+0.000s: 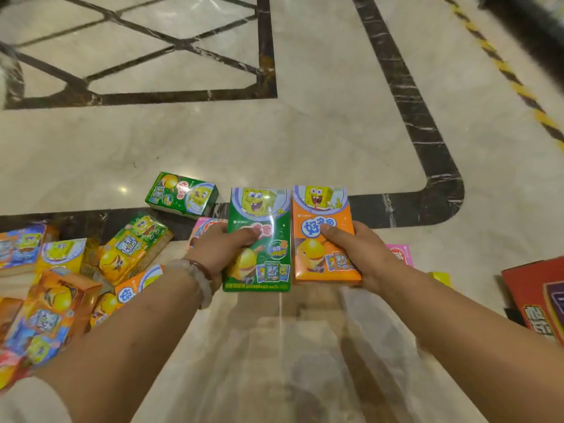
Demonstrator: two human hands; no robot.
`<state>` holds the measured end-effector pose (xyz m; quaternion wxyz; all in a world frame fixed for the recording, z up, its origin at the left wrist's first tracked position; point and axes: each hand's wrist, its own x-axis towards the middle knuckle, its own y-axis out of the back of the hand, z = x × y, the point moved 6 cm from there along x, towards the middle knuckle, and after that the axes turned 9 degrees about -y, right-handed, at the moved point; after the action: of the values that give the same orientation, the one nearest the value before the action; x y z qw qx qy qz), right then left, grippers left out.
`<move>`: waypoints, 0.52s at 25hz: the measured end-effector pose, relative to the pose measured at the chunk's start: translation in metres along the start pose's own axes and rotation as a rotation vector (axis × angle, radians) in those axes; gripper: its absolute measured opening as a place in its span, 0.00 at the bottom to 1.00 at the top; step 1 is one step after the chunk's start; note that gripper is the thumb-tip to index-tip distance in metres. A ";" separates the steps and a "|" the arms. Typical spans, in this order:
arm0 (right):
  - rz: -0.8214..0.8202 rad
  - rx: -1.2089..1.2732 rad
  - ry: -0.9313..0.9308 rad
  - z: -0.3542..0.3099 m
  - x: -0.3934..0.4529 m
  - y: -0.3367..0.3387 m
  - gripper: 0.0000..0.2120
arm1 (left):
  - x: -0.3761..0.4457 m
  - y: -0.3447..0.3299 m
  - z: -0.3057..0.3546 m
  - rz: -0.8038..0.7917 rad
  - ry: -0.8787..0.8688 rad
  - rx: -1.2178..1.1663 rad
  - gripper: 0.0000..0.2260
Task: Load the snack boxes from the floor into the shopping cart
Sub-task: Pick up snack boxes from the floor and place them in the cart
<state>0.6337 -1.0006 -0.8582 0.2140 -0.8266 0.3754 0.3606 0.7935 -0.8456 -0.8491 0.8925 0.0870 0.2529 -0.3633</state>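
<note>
Left grip (224, 250) on green box (259, 239), right grip (355, 254) on orange box (323, 236).

Glossy cream marble floor (320, 126); dark veined inlay band (406, 96) curving at right; dark lattice pattern (146, 47) upper left; yellow-black hazard stripe (515, 87) upper right; light glare (123, 189) on tiles.

Left hand (220, 249) grips green snack box (258, 239); right hand (357, 254) grips orange snack box (323, 236), side by side above marble floor (305, 141).
</note>
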 end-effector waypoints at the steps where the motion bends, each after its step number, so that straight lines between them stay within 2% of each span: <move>1: -0.017 -0.002 0.042 -0.032 -0.025 -0.006 0.15 | -0.014 -0.001 0.041 -0.036 -0.037 -0.003 0.20; 3: -0.045 -0.002 0.106 -0.103 -0.086 -0.017 0.13 | -0.051 -0.004 0.134 -0.108 -0.091 0.014 0.20; 6: -0.049 -0.008 0.220 -0.225 -0.197 -0.028 0.19 | -0.124 -0.007 0.298 -0.178 -0.209 0.034 0.19; 8: -0.037 0.000 0.309 -0.306 -0.277 -0.031 0.22 | -0.174 -0.008 0.405 -0.189 -0.302 0.026 0.18; 13: -0.013 0.016 0.563 -0.494 -0.513 -0.031 0.21 | -0.334 -0.022 0.653 -0.223 -0.510 0.009 0.19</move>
<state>0.6379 -1.0504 -0.1472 0.1099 -0.8949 0.4177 0.1125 0.8286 -0.8809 -0.1175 0.8814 -0.0317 0.0266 -0.4706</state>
